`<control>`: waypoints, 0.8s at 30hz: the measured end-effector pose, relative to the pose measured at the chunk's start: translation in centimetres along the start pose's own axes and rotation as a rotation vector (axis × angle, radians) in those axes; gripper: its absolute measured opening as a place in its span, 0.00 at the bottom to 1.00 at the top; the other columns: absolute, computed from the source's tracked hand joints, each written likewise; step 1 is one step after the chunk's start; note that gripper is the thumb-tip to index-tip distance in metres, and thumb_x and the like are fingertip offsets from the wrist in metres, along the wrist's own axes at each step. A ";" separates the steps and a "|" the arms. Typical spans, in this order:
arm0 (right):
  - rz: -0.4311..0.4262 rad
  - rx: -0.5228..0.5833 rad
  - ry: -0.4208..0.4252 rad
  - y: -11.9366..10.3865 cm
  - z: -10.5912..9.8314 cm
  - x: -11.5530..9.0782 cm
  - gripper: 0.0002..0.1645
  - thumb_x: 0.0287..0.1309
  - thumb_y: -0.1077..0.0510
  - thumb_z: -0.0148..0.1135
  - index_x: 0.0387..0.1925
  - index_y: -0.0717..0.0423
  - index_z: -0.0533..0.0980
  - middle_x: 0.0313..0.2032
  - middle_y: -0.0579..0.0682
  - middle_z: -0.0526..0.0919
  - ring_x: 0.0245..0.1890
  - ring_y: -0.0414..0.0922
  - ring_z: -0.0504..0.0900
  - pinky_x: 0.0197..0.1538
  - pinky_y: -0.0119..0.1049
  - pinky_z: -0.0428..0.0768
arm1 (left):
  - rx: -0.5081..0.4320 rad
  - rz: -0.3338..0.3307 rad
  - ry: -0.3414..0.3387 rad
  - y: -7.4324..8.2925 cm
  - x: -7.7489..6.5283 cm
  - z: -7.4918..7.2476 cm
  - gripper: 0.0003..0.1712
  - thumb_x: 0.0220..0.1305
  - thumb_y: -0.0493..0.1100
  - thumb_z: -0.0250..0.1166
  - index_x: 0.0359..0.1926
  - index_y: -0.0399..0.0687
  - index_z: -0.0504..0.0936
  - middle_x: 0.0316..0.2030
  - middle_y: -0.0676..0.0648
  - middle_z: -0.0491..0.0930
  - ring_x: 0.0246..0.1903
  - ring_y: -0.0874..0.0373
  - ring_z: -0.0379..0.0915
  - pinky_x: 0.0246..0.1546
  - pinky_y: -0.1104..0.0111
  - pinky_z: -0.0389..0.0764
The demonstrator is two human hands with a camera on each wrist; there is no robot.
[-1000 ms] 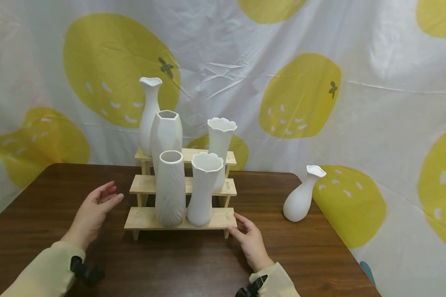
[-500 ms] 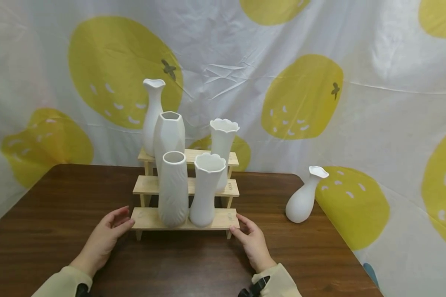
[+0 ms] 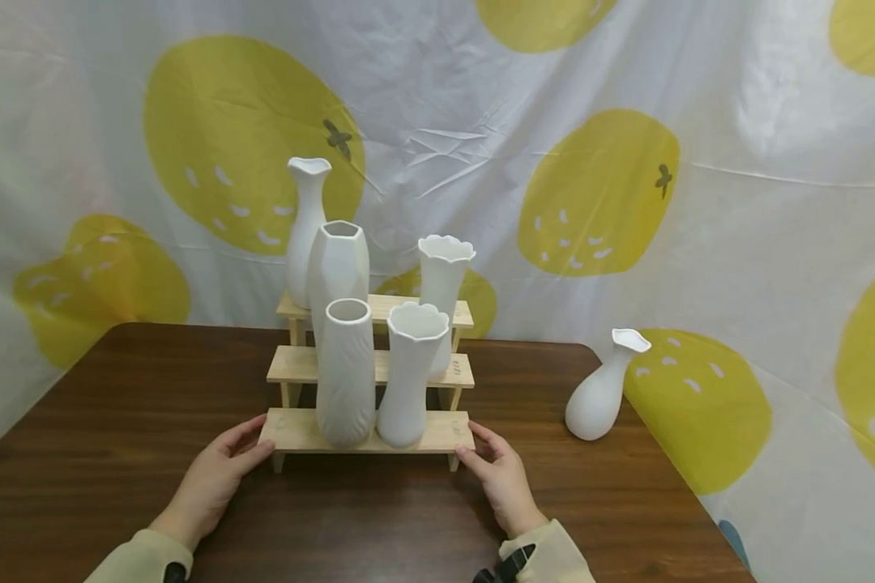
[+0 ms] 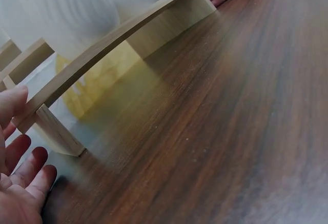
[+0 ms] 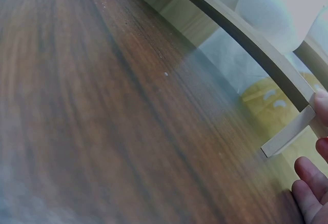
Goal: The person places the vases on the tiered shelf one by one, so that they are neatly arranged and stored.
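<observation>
A three-tier wooden display stand (image 3: 298,429) bears several white vases. At its left end my left hand (image 3: 215,478) holds the lowest shelf, thumb at the front corner and index finger farther back. My right hand (image 3: 506,482) holds the opposite end in the same way. Both wrist views show the thumb against the board's end and the other fingers loose below it, beside the stand's leg (image 4: 59,131). On the lowest shelf stand a leaf-patterned vase (image 3: 346,376) and a scalloped-rim vase (image 3: 408,389). Behind them are a faceted vase (image 3: 341,263), another scalloped vase (image 3: 441,279) and a slim-necked vase (image 3: 306,235).
A white narrow-necked vase (image 3: 598,397) stands apart near the right edge of the brown wooden table (image 3: 364,526). A white curtain (image 3: 437,97) with yellow fruit prints hangs behind the table and along its right side.
My left hand has moved right and down from beside the stand to the lowest shelf's left end. My right hand stays at the right end. The whole view has shifted slightly.
</observation>
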State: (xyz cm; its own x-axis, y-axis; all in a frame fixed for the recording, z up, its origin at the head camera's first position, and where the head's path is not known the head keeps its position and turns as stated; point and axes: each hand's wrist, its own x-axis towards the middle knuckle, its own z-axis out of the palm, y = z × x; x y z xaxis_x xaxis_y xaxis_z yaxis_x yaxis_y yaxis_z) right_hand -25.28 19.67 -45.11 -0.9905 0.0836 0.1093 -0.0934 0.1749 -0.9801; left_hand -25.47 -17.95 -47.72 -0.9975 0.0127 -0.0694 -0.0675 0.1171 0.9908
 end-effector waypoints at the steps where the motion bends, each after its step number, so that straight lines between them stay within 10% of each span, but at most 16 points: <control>1: 0.002 0.003 0.001 0.5 0.0 0.3 0.30 0.57 0.62 0.68 0.60 0.68 0.71 0.47 0.60 0.79 0.41 0.43 0.75 0.43 0.33 0.73 | 0.003 0.005 0.002 0.0 0.0 0.0 0.45 0.64 0.57 0.63 0.73 0.41 0.56 0.70 0.39 0.57 0.67 0.48 0.55 0.52 0.79 0.66; 14: 0.004 0.039 0.038 2.8 -0.5 1.5 0.30 0.61 0.56 0.65 0.62 0.65 0.70 0.57 0.61 0.75 0.49 0.44 0.75 0.49 0.30 0.73 | 0.041 0.022 0.027 0.0 -0.6 0.4 0.42 0.65 0.51 0.64 0.72 0.40 0.56 0.67 0.35 0.62 0.63 0.47 0.61 0.46 0.81 0.68; 24: -0.044 -0.002 0.287 1.0 -3.5 2.4 0.29 0.62 0.54 0.64 0.60 0.65 0.71 0.56 0.62 0.75 0.53 0.47 0.74 0.47 0.24 0.71 | 0.035 0.042 0.034 -0.1 -0.5 0.4 0.42 0.65 0.51 0.64 0.72 0.39 0.56 0.65 0.34 0.65 0.60 0.50 0.65 0.46 0.81 0.69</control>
State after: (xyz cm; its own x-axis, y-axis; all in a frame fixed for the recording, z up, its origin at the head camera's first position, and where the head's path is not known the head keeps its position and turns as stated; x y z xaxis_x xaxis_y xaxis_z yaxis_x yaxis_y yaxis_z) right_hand -27.38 23.53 -45.28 -0.9164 0.3501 0.1940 -0.1349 0.1861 -0.9732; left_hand -24.96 -17.59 -47.87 -0.9996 -0.0152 -0.0236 -0.0256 0.1516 0.9881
